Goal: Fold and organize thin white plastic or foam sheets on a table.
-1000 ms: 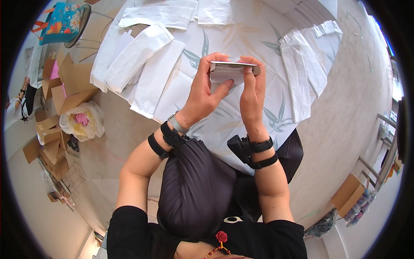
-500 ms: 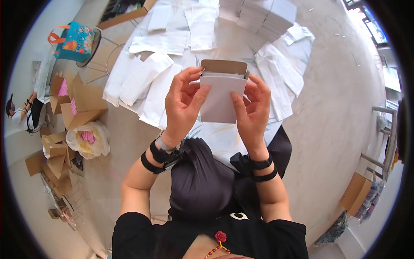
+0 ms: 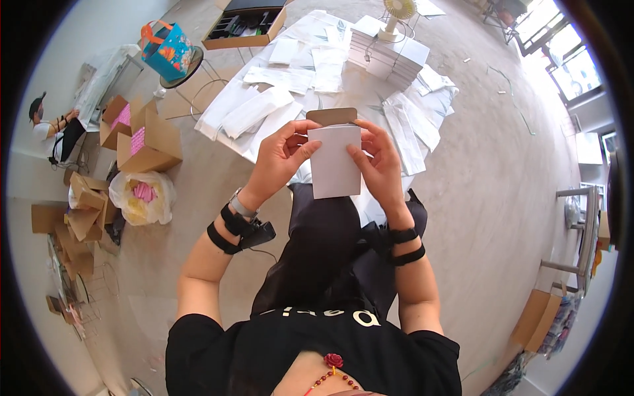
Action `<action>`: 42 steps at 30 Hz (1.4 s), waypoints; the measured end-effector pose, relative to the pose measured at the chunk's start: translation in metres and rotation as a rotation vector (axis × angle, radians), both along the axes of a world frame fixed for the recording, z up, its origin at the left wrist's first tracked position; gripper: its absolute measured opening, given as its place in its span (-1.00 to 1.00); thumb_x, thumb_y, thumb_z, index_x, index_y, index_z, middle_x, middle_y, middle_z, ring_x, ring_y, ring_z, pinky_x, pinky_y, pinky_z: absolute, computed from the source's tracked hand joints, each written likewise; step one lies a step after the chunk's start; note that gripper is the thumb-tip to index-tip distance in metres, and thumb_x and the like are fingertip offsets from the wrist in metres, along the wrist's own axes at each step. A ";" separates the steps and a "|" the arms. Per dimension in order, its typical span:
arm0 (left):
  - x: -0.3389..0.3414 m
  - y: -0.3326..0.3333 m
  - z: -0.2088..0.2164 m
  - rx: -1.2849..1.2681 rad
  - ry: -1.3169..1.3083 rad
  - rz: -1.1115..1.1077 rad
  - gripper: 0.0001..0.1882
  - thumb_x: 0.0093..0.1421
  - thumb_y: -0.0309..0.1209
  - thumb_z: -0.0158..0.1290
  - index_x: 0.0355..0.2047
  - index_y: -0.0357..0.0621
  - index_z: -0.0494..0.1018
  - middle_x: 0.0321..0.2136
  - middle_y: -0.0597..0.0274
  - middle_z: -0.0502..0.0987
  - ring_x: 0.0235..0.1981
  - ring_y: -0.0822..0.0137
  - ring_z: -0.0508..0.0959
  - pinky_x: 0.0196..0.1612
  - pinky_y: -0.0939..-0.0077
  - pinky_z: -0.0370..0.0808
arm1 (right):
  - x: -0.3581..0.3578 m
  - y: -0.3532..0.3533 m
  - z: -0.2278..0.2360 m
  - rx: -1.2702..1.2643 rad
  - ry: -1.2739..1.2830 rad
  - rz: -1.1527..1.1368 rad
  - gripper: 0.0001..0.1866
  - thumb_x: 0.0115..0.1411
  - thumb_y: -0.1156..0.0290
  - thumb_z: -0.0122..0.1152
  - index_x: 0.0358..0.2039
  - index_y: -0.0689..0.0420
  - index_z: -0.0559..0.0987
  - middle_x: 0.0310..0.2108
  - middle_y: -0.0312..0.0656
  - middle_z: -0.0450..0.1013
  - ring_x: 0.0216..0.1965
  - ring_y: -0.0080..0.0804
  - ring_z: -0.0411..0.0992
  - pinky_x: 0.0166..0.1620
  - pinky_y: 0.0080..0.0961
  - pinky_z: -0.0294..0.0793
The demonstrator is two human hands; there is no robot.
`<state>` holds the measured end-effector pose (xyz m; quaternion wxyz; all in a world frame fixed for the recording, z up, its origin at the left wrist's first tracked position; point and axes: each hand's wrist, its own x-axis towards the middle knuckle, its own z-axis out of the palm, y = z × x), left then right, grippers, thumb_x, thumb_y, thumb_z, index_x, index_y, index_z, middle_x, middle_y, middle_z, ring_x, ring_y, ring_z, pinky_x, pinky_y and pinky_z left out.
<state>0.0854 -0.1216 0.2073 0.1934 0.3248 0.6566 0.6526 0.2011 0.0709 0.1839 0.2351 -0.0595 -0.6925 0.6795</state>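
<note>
Between both hands I hold a small white carton upright, over my knees by the table's near edge. My left hand is closed on its left side, thumb on the front face and fingers behind. On the opposite side my right hand grips it the same way, its index finger up at the top edge. The carton's top flap stands raised at the far end, showing its brown inner face. What lies inside the carton is hidden from this angle.
Flat white packages lie across the white-covered table. A stack of white boxes bears a small fan. At left are a stool with a blue bag, open cardboard cartons, a plastic bag and another person.
The view has shifted, bringing more of the table's far side and the fan into sight. Both hands still hold the carton, whose front now faces me more squarely; the raised flap shows less.
</note>
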 end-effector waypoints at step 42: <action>-0.023 -0.004 0.053 -0.197 0.094 -0.047 -0.79 0.34 -0.42 0.21 -0.12 -0.30 0.66 -0.32 0.20 0.70 -0.30 0.48 0.68 -0.15 0.59 0.63 | -0.009 0.013 0.057 -0.002 -0.181 0.103 -0.79 0.38 0.44 0.27 -0.04 0.27 0.65 -0.26 -0.24 0.64 -0.27 -0.57 0.61 -0.14 -0.59 0.62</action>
